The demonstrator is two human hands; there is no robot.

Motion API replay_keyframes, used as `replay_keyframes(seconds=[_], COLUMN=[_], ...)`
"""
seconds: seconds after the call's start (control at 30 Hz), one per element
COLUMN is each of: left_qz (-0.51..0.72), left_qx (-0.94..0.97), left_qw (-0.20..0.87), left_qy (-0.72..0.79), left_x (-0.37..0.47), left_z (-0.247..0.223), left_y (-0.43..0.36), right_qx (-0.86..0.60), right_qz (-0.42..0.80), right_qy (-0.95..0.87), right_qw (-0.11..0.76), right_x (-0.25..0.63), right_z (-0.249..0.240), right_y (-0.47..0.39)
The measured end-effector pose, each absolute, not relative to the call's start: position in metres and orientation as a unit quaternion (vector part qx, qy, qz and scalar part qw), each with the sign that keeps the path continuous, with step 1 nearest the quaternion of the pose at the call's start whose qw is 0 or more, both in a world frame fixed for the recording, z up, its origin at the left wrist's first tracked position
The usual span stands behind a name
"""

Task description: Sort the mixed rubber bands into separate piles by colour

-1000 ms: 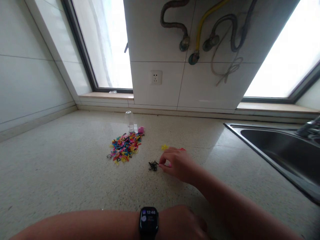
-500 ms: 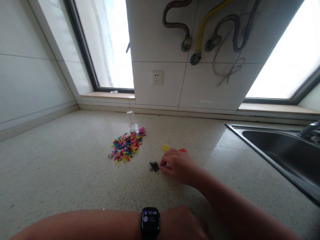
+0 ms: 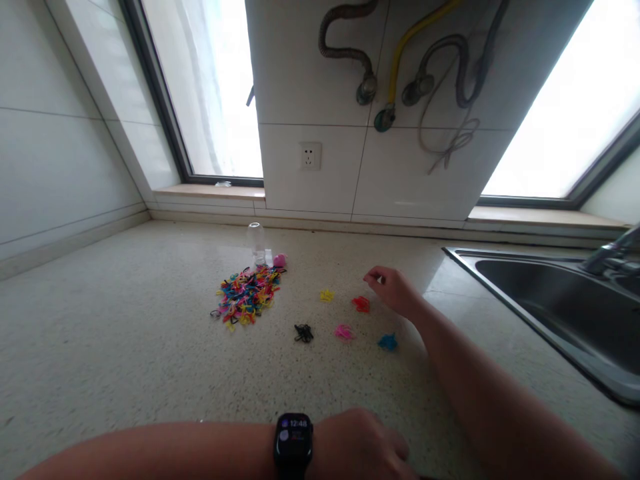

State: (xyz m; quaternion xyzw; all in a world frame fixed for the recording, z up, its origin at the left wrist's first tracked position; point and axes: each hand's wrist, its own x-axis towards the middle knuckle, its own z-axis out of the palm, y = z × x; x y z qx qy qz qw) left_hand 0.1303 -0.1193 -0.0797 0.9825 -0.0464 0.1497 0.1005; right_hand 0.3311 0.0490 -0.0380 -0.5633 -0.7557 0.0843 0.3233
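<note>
My right hand (image 3: 393,288) is raised just beyond a small pile of red rubber bands (image 3: 361,305), with thumb and fingertips pinched together; whatever is between them is too small to make out. Nearby on the counter lie small piles of yellow rubber bands (image 3: 327,295), pink rubber bands (image 3: 344,332), blue rubber bands (image 3: 387,342) and black rubber bands (image 3: 303,333). Farther left is a large heap of mixed-colour rubber bands (image 3: 249,295). Along the bottom edge rests my left hand (image 3: 363,443), a watch (image 3: 293,441) on its wrist; its fingers are mostly hidden.
Behind the mixed heap stands a clear plastic bottle (image 3: 256,243), upside down, beside a pink cap (image 3: 280,260). A steel sink (image 3: 530,320) with a tap (image 3: 613,253) is set into the counter (image 3: 165,373) on the right. A tiled wall with a socket (image 3: 311,156) closes off the back.
My right hand has moved from beside the black pile to the right and away from me, uncovering the pink and blue piles. My left hand stays at the bottom. The view has shifted slightly.
</note>
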Motion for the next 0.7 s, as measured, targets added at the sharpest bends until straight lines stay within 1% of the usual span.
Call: replay_keyframes(seconds=[0.1, 0.17, 0.27, 0.4, 0.47, 0.57, 0.7], left_qz=[0.151, 0.15, 0.138, 0.097, 0.11, 0.148, 0.209], left_qx=[0.981, 0.979, 0.973, 0.964, 0.959, 0.95, 0.907], left_qw=[0.11, 0.13, 0.18, 0.246, 0.259, 0.252, 0.244], left_qy=[-0.059, -0.054, -0.033, -0.008, 0.032, 0.11, 0.271], left_x=[0.13, 0.13, 0.128, 0.12, 0.113, 0.098, 0.062], left_z=[-0.08, -0.077, -0.063, -0.029, -0.012, 0.011, 0.025], left_y=[-0.117, -0.115, -0.112, -0.103, -0.093, -0.067, -0.018], right_qx=[-0.562, -0.55, -0.545, -0.547, -0.548, -0.544, -0.539], right_qz=[0.149, 0.171, 0.175, 0.166, 0.171, 0.182, 0.184], right_qy=[-0.751, -0.763, -0.775, -0.783, -0.783, -0.782, -0.786], right_qw=[0.312, 0.294, 0.268, 0.245, 0.24, 0.243, 0.242], right_x=[0.344, 0.349, 0.353, 0.352, 0.351, 0.352, 0.354], right_z=[-0.05, -0.053, -0.053, -0.05, -0.05, -0.05, -0.051], right_y=[0.061, 0.066, 0.068, 0.068, 0.067, 0.067, 0.069])
